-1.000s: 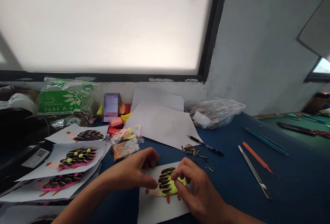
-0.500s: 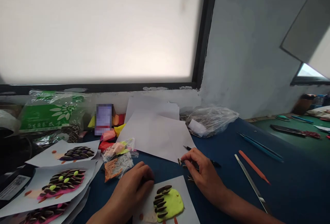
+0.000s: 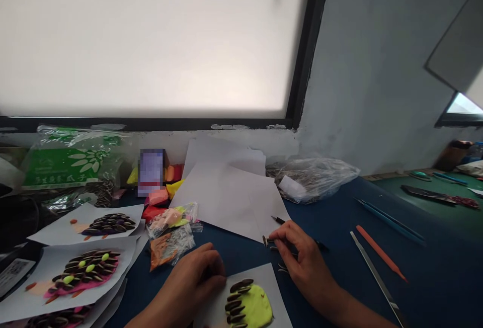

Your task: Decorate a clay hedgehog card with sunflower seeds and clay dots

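Observation:
My right hand (image 3: 302,257) pinches a dark striped sunflower seed (image 3: 265,241) between thumb and index finger. Below that hand, a few loose seeds (image 3: 282,267) lie on the blue table, partly covered by it. My left hand (image 3: 198,280) rests at the left edge of a white paper card (image 3: 277,288), fingers bent and thumb apart from them, with nothing visible in it. On the card sits a flattened lime-yellow clay shape (image 3: 258,305). A row of sunflower seeds (image 3: 236,304) is stuck along its left side. The card's lower part is out of view.
Finished seed-and-clay hedgehog cards (image 3: 88,272) are stacked at left. Behind are clay packets (image 3: 168,247), white sheets (image 3: 226,197), a green seed bag (image 3: 71,162) and a clear bag (image 3: 313,179). A pen (image 3: 278,220), tweezers (image 3: 390,221), an orange tool (image 3: 381,252) and a metal strip (image 3: 375,277) lie rightward.
The view has shifted slightly, so the card sits a little lower in it. My right hand keeps its pinch on the seed, which is turned a little. My left hand stays by the card.

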Tool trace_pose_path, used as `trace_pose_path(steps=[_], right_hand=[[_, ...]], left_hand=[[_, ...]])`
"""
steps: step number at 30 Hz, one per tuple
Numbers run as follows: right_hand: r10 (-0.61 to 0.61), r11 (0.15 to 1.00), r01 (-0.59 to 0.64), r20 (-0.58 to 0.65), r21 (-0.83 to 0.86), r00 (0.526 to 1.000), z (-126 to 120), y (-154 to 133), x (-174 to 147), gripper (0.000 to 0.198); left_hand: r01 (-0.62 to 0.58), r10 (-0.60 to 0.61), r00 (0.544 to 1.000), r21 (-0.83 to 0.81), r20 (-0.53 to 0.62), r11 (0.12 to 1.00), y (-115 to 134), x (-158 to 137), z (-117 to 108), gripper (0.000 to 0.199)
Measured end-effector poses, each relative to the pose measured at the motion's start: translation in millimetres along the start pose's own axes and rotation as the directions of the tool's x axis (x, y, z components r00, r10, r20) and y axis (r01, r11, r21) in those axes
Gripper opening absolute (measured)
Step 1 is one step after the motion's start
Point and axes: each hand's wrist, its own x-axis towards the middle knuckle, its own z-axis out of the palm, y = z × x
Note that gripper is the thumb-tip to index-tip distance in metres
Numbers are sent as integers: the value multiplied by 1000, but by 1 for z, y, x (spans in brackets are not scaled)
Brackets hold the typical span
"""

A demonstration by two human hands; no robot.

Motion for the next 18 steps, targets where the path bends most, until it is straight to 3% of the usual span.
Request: trace_pose_path(steps=[9,18], right_hand=[[-19,999,19,-15,-35,1000,-1,-2,-2,19],[-56,996,53,-38,-71,998,0,-2,-1,18]], left_hand=[[-17,18,998,-10,67,1000,3,-2,-8,11],[15,-10,999,147,-41,989,1,-2,-10,11]])
